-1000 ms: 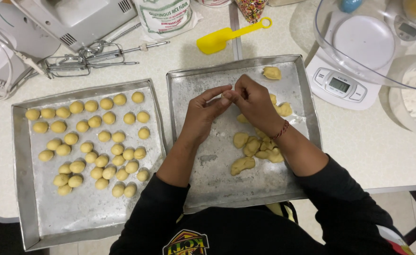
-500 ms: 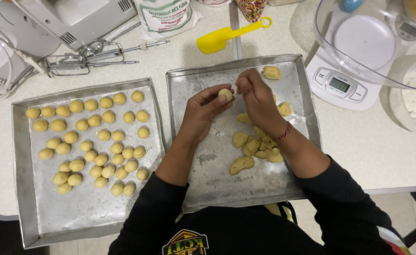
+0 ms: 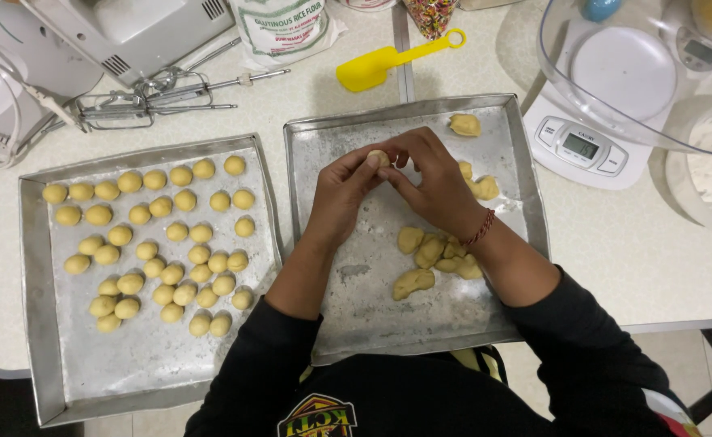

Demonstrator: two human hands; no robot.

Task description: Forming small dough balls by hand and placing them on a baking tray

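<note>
Overhead view. The left hand (image 3: 341,188) and the right hand (image 3: 430,180) are meeting over the upper middle of the right-hand metal tray (image 3: 324,267), with a small dough ball (image 3: 378,156) sitting between them. The fingertips of both hands are curling inward and pinching the ball from either side; no fingers are spreading flat. A red thread bracelet (image 3: 481,228) is circling the right wrist.

At about 5 o'clock from the hands, a heap of unshaped dough pieces (image 3: 430,257) is lying on the same tray; further pieces (image 3: 465,125) are resting at 1 and 3 o'clock. At 9 o'clock, a second tray (image 3: 36,324) is carrying rows of finished balls (image 3: 158,243). A yellow spatula (image 3: 388,61) is lying at 12 o'clock, mixer beaters (image 3: 150,93) at 10 o'clock, and a white kitchen scale (image 3: 586,142) at 2 o'clock.

Likely risks, as judged from this arrangement: the grip is resting on fingertips alone, so uneven pressure could be flattening or cracking the ball, or letting it drop onto the tray. The right forearm is hovering directly above the dough heap, so a lowered wrist could be squashing those pieces or dragging the sleeve through them.
</note>
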